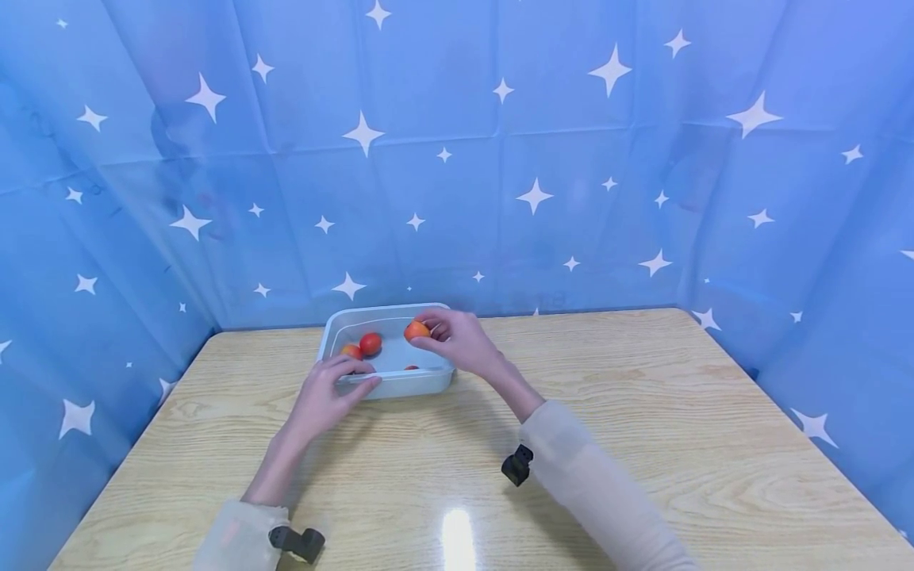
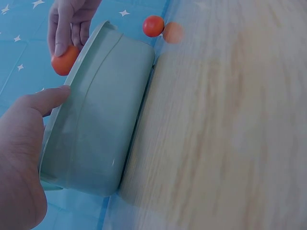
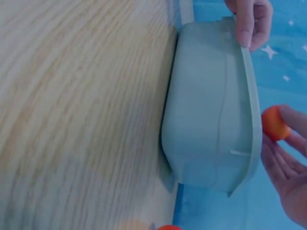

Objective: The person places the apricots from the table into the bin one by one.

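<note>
A pale green-blue plastic box (image 1: 410, 385) stands at the table's back edge. My left hand (image 1: 330, 396) grips its front rim near the left corner, thumb outside and fingers over the inside. My right hand (image 1: 460, 341) pinches an orange-red tomato (image 1: 417, 331) between thumb and fingers, above the box's right part; the right wrist view shows this tomato (image 3: 275, 123) just past the rim. Inside the box lie a red tomato (image 1: 370, 343), an orange-red one (image 1: 351, 350) by my left fingers, and a third (image 1: 412, 367) mostly hidden by the front wall.
Another red tomato (image 2: 153, 26) lies on the table beyond the box's right end, its reflection beside it; the head view does not show it. The wooden table (image 1: 643, 412) reaches back to a blue star-patterned curtain (image 1: 457, 182). Both sleeves carry a black wrist camera (image 1: 517, 465).
</note>
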{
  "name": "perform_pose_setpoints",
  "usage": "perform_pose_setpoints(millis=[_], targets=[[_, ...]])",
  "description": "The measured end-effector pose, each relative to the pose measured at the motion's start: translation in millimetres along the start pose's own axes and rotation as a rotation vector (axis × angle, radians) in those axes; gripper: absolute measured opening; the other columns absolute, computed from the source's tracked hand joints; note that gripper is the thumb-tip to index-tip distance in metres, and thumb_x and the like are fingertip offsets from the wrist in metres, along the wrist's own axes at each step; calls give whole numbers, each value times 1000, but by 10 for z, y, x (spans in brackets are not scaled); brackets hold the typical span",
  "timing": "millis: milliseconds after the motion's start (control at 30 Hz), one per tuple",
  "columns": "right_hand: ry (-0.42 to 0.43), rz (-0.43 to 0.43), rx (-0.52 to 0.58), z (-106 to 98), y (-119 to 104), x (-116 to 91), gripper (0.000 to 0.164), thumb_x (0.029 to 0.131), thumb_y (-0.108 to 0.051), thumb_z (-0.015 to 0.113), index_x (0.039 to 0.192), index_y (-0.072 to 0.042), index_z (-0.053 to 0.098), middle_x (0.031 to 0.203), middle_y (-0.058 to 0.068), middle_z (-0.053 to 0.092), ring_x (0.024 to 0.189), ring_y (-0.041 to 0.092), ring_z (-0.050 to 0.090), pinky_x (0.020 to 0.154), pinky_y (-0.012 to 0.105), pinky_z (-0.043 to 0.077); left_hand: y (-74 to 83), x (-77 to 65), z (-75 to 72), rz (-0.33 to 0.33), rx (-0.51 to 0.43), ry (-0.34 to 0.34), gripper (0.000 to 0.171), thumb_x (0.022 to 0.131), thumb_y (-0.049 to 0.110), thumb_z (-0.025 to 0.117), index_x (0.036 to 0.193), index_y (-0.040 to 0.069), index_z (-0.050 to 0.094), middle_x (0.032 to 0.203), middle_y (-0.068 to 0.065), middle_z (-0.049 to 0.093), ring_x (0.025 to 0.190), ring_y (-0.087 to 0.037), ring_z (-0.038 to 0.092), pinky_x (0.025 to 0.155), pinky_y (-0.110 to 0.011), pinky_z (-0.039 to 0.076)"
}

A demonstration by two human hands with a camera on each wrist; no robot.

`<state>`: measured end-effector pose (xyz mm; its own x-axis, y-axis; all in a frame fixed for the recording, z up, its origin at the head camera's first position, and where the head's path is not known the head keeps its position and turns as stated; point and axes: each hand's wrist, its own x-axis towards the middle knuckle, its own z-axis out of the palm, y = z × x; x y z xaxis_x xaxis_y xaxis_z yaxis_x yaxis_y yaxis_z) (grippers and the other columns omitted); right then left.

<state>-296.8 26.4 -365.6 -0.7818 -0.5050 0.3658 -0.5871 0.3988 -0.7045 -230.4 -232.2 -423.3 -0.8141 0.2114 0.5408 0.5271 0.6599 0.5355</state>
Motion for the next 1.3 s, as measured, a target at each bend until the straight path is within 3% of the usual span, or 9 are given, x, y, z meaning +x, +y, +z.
perform_pose_setpoints(millis=[300,533,1067,1300], targets=[[-33,5,-18,86,27,1,42,94,-19,74,133,-6,64,119,13,70,91,19,71,81,28,56,-7,9,15,15,2,7,22,85,22,84,103,11,77,97,0,71,95,-21,62,91,-51,44],[4,-7,-13,97,59,-17,44,94,-13,74,135,-4,62,116,15,70,92,21,71,82,29,56,-8,10,22,19,10,12,23,85,22,84,103,10,77,97,0,71,95,-22,63,90,-52,45],[65,-53,-3,-48,2,-163,36,95,-20,72,128,-7,67,118,6,70,94,18,69,83,31,55,-36,6,16,44,19,21,21,85,23,83,102,11,78,97,1,72,93,-21,64,89,-49,45],[94,-58,24,-139,36,-232,38,94,-19,73,129,-5,66,115,10,70,96,21,69,86,38,55,-29,3,17,40,2,32,23,83,18,85,103,9,78,98,0,72,94,-23,64,87,-50,47]])
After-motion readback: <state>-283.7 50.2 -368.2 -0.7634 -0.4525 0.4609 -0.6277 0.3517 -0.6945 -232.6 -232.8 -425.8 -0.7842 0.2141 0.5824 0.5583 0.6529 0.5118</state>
